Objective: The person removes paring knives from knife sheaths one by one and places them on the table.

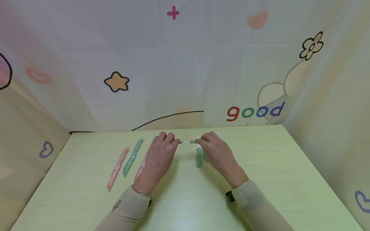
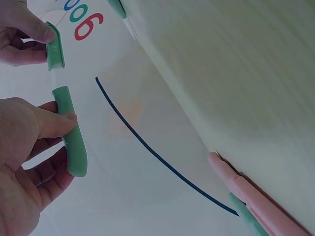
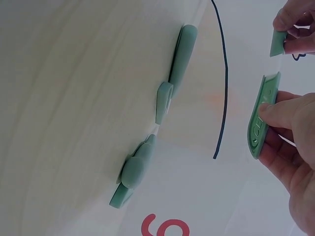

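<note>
Above the far part of the table, both hands hold one small green knife level between them. My left hand (image 1: 162,152) pinches its smooth green handle (image 2: 75,142) between thumb and fingers. The green blade cover (image 3: 261,120), with raised lettering, is gripped by my right hand (image 1: 218,155). Between handle and cover shows a short stretch of pale blade (image 1: 186,141). Below the right hand lies a green-handled utensil (image 1: 198,158) with a white end. Another green utensil (image 3: 135,169) lies near it, partly hidden by that hand in the head view.
Left of the left hand, a pink knife (image 1: 117,171) and a green knife (image 1: 133,157) lie slanted on the pale table (image 1: 266,179). A second pink knife (image 1: 142,166) is partly covered by the left hand. A printed curtain (image 1: 185,64) hangs behind the table.
</note>
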The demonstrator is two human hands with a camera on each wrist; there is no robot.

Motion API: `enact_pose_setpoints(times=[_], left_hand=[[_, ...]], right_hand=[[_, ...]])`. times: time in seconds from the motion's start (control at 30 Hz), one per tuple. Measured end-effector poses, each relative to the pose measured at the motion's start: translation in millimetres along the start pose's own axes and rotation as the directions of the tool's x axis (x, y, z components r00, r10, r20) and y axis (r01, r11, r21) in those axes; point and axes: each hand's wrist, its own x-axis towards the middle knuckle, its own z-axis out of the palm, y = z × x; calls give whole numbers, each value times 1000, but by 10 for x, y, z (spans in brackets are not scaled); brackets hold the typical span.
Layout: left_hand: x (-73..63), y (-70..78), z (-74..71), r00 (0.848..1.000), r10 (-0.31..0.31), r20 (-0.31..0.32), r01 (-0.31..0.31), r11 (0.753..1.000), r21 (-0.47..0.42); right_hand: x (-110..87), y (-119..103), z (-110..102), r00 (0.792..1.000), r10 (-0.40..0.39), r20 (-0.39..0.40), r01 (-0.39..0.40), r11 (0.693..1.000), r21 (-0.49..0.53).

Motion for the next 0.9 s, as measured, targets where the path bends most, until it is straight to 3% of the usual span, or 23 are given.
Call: enact_pose_setpoints(times=[0.9], left_hand=[[-8, -46, -11, 1000, -15, -22, 15, 1000, -24]], right_hand=[[-1, 23, -1, 1000, 22, 1, -22, 1000, -6]])
